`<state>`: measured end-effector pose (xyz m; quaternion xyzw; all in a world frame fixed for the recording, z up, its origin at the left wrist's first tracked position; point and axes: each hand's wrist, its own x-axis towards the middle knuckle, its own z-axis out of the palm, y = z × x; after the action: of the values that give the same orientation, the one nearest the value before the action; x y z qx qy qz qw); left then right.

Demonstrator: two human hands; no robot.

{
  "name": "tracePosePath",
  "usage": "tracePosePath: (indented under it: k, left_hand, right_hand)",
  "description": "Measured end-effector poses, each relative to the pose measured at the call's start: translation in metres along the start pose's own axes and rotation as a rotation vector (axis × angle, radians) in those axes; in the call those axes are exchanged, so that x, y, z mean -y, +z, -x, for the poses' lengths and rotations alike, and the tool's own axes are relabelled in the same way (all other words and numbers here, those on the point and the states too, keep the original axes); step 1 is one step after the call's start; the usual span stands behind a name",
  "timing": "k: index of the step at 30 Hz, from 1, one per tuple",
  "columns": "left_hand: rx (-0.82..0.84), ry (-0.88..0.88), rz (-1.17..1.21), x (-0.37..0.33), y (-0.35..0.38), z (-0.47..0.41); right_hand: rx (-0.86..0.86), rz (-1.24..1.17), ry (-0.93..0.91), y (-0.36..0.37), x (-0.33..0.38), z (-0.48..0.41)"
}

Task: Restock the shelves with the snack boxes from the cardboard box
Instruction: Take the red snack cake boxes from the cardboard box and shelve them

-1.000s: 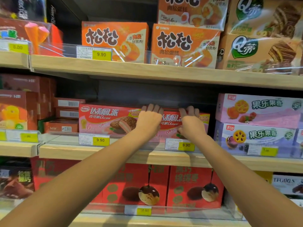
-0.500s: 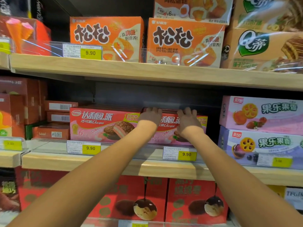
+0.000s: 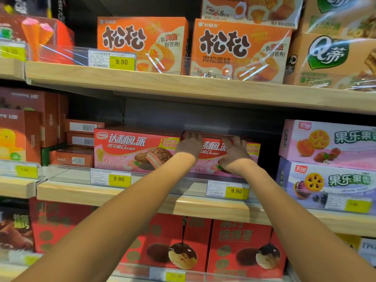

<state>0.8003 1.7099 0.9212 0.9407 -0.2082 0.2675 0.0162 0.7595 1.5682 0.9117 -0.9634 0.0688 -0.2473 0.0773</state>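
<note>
Head view: your left hand (image 3: 189,146) and right hand (image 3: 234,157) hook fingers (image 3: 192,136) over the top edge of the snack box (image 3: 212,152), just right of its twin box (image 3: 132,151). Likely light, stiff cardboard; grip the ends, not the face.

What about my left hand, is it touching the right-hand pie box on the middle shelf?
Touching. The head view shows the left hand flat against the pie box front, fingers hooked over its top edge.
</note>
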Motion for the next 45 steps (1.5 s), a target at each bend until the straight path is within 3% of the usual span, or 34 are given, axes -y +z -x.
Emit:
tracePosePath:
  k: [3, 6, 9, 14, 21, 26, 37, 45]
  left_hand:
    - [0.053, -0.014, 0.165, 0.002, -0.005, 0.005]
    - [-0.064, -0.073, 0.414, 0.009, -0.012, 0.027]
    - [-0.199, -0.127, 0.561, 0.024, -0.020, 0.061]
    - [-0.454, -0.147, 0.535, 0.075, -0.030, 0.128]
    - [-0.445, -0.122, 0.460, 0.166, 0.019, 0.231]
    - [-0.260, -0.118, 0.349, 0.210, 0.080, 0.327]
    - [0.482, -0.157, 0.497, 0.234, 0.255, 0.524]
    - [0.993, -0.321, 0.458, 0.230, 0.404, 0.671]
  right_hand:
    - [0.037, -0.033, 0.031, -0.009, 0.006, 0.009]
    - [0.127, -0.079, 0.057, -0.022, 0.023, 0.029]
    - [-0.067, -0.201, -0.082, -0.027, 0.050, 0.052]
    - [-0.179, -0.282, -0.449, -0.010, 0.105, 0.093]
    - [-0.182, -0.350, -0.702, 0.065, 0.179, 0.162]
    - [-0.085, -0.430, -0.695, 0.137, 0.222, 0.225]
    - [0.637, -0.463, -0.384, 0.344, 0.236, 0.378]
    - [1.063, -0.341, -0.282, 0.501, 0.217, 0.494]
